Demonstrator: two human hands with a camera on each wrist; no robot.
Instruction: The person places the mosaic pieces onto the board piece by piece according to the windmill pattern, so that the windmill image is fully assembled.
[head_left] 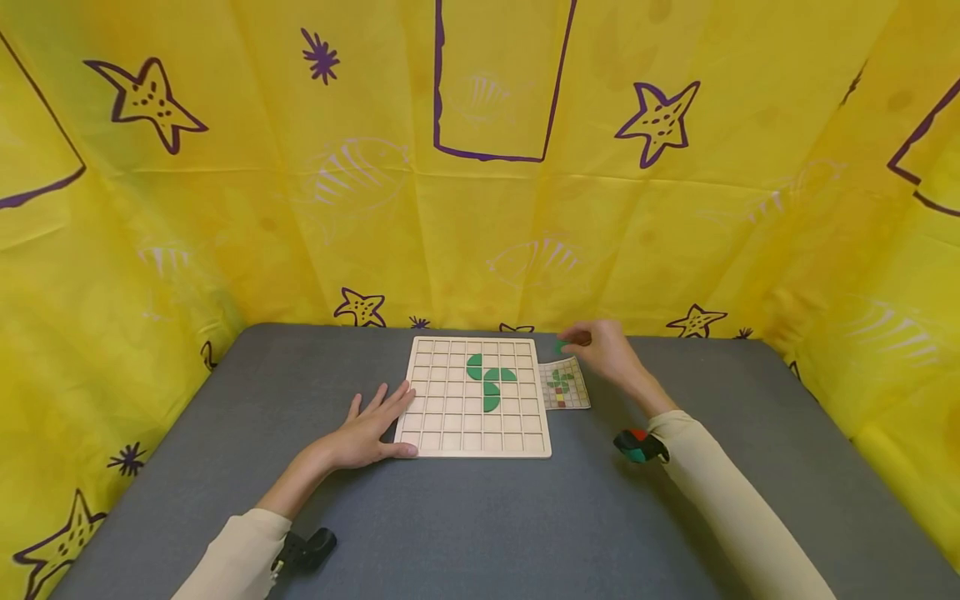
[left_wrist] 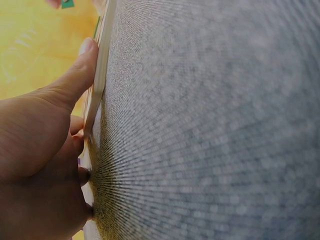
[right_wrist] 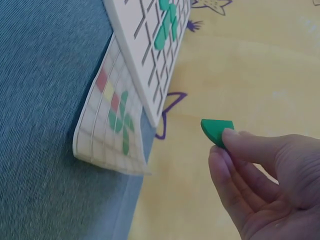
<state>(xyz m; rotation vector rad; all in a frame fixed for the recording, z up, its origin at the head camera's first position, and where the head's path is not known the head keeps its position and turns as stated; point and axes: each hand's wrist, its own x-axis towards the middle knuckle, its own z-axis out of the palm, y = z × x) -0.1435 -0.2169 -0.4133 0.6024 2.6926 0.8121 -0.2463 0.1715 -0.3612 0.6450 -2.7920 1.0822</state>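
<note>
A pale wooden grid board (head_left: pixel 450 417) lies on the grey table, with several green quarter-round tiles (head_left: pixel 491 389) set in its upper middle squares. My left hand (head_left: pixel 367 432) rests at the board's left edge, fingers spread and straight, the thumb (left_wrist: pixel 82 70) along its near corner. Between thumb and fingertips, my right hand (head_left: pixel 603 350) pinches one green quarter-round tile (right_wrist: pixel 217 130), raised above the table beyond the board's far right corner. Just below that hand is a pattern card (head_left: pixel 567 396), printed with green, red and yellow shapes on a grid; one end curls up off the table.
The grey table (head_left: pixel 465 525) stretches out around the board on all sides. Behind it and at both sides hangs a yellow cloth (head_left: pixel 465 233) with purple starfish and pale fish drawings. Each wrist wears a dark strap (head_left: pixel 307 550).
</note>
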